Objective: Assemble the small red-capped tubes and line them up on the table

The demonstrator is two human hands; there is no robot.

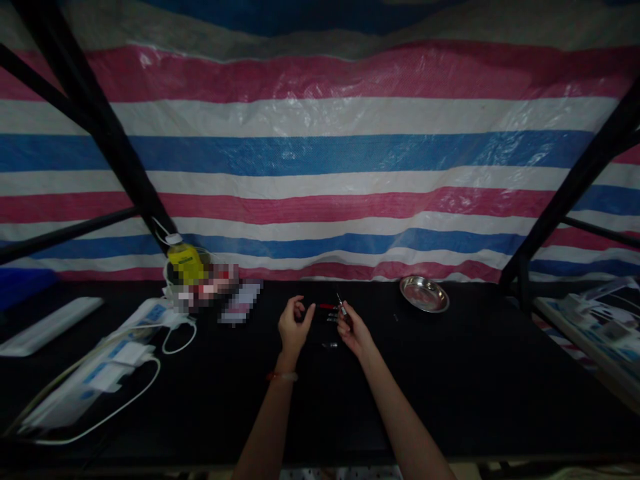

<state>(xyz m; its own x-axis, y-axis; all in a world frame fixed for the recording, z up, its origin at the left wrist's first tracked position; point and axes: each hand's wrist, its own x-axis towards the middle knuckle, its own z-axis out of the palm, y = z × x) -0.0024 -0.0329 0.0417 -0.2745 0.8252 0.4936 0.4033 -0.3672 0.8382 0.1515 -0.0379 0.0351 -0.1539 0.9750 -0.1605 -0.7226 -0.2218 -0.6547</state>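
My right hand [353, 328] is closed around a slim, pointed metal tool [340, 298], its thin tip aimed up and away from me. I cannot make out its exact kind. To the left, my left hand [294, 323] hovers with the thumb apart and the fingers loosely curled; nothing shows in it. Between the hands a thin red piece [327, 307] lies on the black table, its right end close to my right fingers. Nearer to me is a small shiny, clear-looking piece [330, 345]. Similar small pieces [332, 318] lie just beyond it, partly lost in the dark.
A round metal dish [425, 295] stands at the back right, with a tiny bit [395, 317] on the black table [450, 393] beside it. Left are a yellow bottle [186, 261], a blurred-out flat item [241, 301] and power strips [100, 373] with white cables. Striped sheeting hangs behind.
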